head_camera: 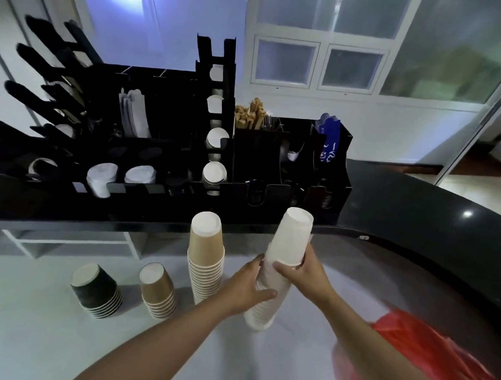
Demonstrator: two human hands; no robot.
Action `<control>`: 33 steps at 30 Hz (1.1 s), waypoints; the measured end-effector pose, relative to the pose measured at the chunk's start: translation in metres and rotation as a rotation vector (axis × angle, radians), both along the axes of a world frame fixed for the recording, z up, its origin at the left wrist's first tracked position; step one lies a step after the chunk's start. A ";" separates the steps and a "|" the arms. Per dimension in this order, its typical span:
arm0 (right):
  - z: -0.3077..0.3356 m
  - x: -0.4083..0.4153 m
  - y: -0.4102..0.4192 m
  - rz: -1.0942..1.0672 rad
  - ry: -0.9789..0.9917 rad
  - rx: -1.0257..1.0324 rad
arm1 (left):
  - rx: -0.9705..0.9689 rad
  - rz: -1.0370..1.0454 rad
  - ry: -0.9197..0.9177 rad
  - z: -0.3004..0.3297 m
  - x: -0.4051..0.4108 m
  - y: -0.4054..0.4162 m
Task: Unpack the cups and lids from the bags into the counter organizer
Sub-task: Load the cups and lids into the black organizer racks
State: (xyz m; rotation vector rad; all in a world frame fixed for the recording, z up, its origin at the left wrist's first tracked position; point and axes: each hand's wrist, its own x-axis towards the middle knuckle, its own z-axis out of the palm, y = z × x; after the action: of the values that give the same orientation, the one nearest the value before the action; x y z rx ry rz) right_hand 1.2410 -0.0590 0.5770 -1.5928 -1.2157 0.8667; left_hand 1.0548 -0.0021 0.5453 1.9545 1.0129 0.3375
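Well to the left of your grip, a short stack of black ribbed paper cups [97, 291] stands upside down on the pale worktop [36, 338]. Nearer stands a short stack of brown ribbed paper cups [157, 290], then a tall stack of brown ribbed cups [206, 257] just beside your left hand [249, 287].

That hand wraps the lower half of a tilted stack of plain white paper cups [283, 266]; your right hand [300, 274] grips it around the middle. Beyond your grip, the black counter organizer [159, 145] already holds some white lids and cups.

By my reckoning you are partway: four stacks are unpacked but not yet slotted. To the right of your grip a red plastic bag [437, 356] lies; its contents are hidden.
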 end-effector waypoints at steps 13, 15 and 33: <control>0.044 0.050 0.013 0.254 0.487 -0.071 | -0.134 0.039 -0.158 0.058 0.041 0.008; 0.040 0.050 0.017 0.243 0.562 -0.007 | -0.201 -0.006 -0.175 0.066 0.042 0.011; 0.047 0.026 0.025 -0.042 0.590 0.097 | -0.341 0.081 -0.220 0.076 0.054 0.001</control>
State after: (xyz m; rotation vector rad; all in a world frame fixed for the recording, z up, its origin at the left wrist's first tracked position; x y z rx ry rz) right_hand 1.2674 -0.0339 0.6236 -1.1591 -0.7843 1.1291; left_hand 1.1086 -0.0016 0.6218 1.5383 0.9397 0.3883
